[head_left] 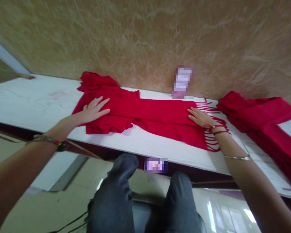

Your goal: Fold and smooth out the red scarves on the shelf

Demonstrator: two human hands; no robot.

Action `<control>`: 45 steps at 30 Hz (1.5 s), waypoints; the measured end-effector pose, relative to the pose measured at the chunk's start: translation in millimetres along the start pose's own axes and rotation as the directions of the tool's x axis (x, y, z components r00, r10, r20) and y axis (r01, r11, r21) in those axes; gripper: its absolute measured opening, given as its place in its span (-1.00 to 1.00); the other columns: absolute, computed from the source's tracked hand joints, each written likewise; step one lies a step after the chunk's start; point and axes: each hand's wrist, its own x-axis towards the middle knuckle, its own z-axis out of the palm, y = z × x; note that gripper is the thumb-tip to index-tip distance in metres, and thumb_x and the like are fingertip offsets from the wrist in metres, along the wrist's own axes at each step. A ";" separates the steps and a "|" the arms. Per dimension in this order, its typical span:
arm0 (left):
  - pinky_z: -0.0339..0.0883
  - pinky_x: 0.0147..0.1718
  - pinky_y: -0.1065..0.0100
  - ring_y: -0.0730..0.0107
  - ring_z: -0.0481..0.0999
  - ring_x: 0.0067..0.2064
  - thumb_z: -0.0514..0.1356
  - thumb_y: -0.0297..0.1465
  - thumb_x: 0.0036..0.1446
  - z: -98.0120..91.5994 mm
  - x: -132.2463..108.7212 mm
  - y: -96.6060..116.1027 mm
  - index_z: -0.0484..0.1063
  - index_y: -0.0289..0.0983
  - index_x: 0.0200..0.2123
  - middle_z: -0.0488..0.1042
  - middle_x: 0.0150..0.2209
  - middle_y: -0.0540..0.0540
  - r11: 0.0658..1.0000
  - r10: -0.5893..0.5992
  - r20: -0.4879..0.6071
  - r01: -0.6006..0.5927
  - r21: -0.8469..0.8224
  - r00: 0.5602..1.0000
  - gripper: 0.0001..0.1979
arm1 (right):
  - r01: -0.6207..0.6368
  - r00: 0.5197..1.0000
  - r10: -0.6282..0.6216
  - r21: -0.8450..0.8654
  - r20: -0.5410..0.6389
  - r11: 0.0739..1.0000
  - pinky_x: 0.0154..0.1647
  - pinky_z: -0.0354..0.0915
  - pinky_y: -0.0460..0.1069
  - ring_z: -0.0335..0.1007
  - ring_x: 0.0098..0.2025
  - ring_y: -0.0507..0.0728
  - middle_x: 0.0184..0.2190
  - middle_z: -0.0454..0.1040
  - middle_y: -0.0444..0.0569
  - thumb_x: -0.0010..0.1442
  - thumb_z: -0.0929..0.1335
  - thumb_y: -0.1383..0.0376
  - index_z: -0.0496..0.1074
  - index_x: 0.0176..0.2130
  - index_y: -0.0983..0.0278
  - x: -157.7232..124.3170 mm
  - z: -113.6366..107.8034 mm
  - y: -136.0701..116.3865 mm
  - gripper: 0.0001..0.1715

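Note:
A red scarf [160, 111] lies lengthwise on the white table, its left part bunched and crumpled, its right part flatter with a fringe at the end. On the bunched part rests my left hand [94, 109], palm down with fingers spread. My right hand [199, 117] lies flat on the scarf near the fringed end, fingers stretched toward the left. Neither hand grips the cloth. Some fringe strands show beyond my right wrist, and others are hidden beneath it.
Another red scarf [254, 113] lies folded at the right of the white table [34, 100]. A brown marbled wall [135, 42] runs along the table's back. A blurred pale item [181, 81] is at the wall. My knees [126, 165] are below the front edge.

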 end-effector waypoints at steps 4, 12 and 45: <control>-0.25 0.21 -0.11 -0.06 -0.30 0.34 0.01 -0.10 0.19 -8.8 -22.6 0.4 -0.11 -0.36 0.30 -0.28 0.35 -0.33 0.993 0.118 -0.043 -0.117 0.033 0.992 -0.27 | -0.004 0.998 0.008 0.056 -0.069 0.998 0.13 0.15 0.33 0.11 0.24 0.29 0.22 0.21 0.10 0.28 0.09 0.04 0.22 0.19 0.22 1.9 -3.6 6.4 -0.39; -0.18 0.23 -0.05 -0.04 -0.30 0.35 -0.03 -0.06 0.20 15.1 -39.6 43.6 -0.14 -0.25 0.31 -0.27 0.35 -0.25 0.958 0.279 -0.225 -0.287 0.000 0.933 -0.29 | 0.432 0.885 -0.377 0.183 -0.272 0.883 0.26 0.02 0.23 -0.02 0.30 0.22 0.23 0.20 0.08 0.27 0.15 0.07 0.22 0.21 0.27 -11.7 -46.9 -67.6 -0.40; 0.33 -0.25 0.35 0.32 0.47 -0.33 -0.12 -0.07 0.19 -44.1 -23.4 50.0 0.51 -0.30 -0.26 0.52 -0.38 -0.11 0.937 0.280 0.113 -0.246 -0.246 0.953 -0.47 | 0.567 0.824 -0.538 0.221 -0.179 0.794 0.28 0.01 0.19 0.02 0.29 0.23 0.24 0.17 0.11 0.26 0.21 0.08 0.40 0.08 0.28 -23.1 -50.3 -93.4 -0.48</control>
